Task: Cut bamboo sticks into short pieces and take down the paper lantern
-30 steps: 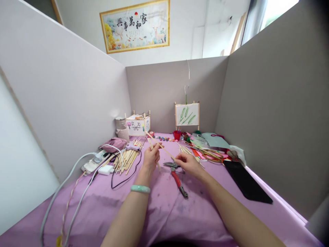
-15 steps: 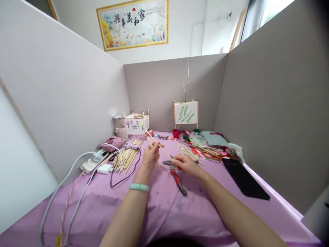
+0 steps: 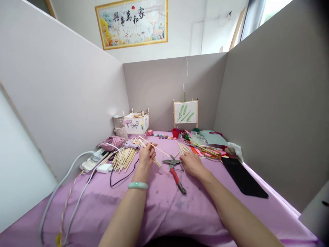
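Shears (image 3: 176, 176) lie on the cloth-covered desk (image 3: 160, 206), between the two hands. The left hand (image 3: 147, 155) — pale green bangle (image 3: 137, 185) on its wrist — has its fingers closed around some thin sticks (image 3: 161, 151). The right hand (image 3: 191, 164) is just beside the shears; I can't tell whether its fingers grip anything. Beyond are loose sticks (image 3: 182, 148), then a red cup (image 3: 175, 133) — and farther back, a leaf picture (image 3: 185, 113).
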Available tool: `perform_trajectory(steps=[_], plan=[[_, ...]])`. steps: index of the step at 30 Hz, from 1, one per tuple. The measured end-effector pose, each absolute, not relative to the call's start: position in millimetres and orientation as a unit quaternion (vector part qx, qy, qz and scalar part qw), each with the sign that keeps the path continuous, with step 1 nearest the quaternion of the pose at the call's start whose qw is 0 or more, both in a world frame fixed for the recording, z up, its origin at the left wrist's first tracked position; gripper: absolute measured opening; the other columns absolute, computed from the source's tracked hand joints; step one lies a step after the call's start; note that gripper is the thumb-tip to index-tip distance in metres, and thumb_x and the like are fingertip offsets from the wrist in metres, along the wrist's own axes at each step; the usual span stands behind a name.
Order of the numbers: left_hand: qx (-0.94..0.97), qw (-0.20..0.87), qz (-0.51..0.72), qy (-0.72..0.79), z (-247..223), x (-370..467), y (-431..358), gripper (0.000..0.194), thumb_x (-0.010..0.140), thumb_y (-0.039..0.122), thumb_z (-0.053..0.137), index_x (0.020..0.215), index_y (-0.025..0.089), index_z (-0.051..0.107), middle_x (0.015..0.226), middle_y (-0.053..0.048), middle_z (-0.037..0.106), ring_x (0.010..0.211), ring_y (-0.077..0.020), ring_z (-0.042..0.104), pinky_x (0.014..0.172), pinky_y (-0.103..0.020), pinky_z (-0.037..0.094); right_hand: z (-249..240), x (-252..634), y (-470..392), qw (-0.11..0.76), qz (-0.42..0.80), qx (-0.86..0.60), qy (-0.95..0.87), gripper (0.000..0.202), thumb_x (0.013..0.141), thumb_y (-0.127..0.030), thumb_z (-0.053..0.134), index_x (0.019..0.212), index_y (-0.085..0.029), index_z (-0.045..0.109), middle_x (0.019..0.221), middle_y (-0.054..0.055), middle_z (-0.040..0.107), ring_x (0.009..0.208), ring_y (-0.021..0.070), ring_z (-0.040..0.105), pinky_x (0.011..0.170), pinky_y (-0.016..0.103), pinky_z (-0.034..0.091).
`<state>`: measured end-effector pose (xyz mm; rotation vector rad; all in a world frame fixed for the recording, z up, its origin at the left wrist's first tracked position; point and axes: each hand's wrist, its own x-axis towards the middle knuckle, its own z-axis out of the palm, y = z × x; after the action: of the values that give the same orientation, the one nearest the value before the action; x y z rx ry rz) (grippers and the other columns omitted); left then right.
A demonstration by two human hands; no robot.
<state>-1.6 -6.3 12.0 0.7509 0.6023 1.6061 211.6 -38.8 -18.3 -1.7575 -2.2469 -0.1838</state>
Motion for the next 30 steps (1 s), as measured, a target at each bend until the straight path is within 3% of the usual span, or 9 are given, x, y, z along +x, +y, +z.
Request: perform_trajectory(steps=[7, 19, 23, 30], plan=[[0.347, 0.599, 0.685, 0.228, 10, -2, -6, 0.018, 0.078, 0.026, 0.064, 0.087, 0.015, 0.052, 0.064, -0.001, 0.064, 0.031, 0.0008, 0.025, 0.032, -0.014, 0.013, -24, 209, -33, 0.121, -0.07, -0.621, -0.771, 0.025, 0.088, -0.015, 0.045, 0.092, -0.016, 0.069, 0.101, 0.015, 0.065, 0.103, 0.0274, 0.053, 0.084, 0.038, 0.032], [0.394, 0.587, 0.686, 0.173, 12, -2, -8, 0.032, 0.07, 0.033, 0.073, 0.089, 0.012, 0.058, 0.066, 0.001, 0.062, 0.031, 0.0017, 0.026, 0.031, -0.015, 0.012, -6, 216, -42, 0.154, -0.092, -0.613, -0.769, 0.02, 0.085, -0.016, 0.048, 0.094, -0.017, 0.066, 0.098, 0.011, 0.067, 0.094, 0.0244, 0.059, 0.074, 0.031, 0.034], [0.4, 0.58, 0.686, 0.18, 11, -2, -8, 0.033, 0.071, 0.036, 0.072, 0.089, 0.013, 0.059, 0.063, 0.003, 0.059, 0.03, 0.0016, 0.023, 0.031, -0.016, 0.01, -4, 228, -38, 0.264, -0.09, -0.591, -0.757, 0.019, 0.087, -0.02, 0.046, 0.095, -0.019, 0.063, 0.097, 0.008, 0.066, 0.091, 0.0225, 0.059, 0.073, 0.03, 0.037], [0.468, 0.554, 0.653, 0.219, 10, 3, -11, 0.035, 0.073, 0.043, 0.068, 0.086, 0.011, 0.062, 0.063, 0.004, 0.055, 0.031, 0.0019, 0.023, 0.032, -0.017, 0.01, -6, 234, -22, 0.512, -0.048, -0.499, -0.697, 0.025, 0.085, -0.028, 0.044, 0.1, -0.017, 0.061, 0.1, 0.011, 0.061, 0.096, 0.0241, 0.057, 0.086, 0.037, 0.042]])
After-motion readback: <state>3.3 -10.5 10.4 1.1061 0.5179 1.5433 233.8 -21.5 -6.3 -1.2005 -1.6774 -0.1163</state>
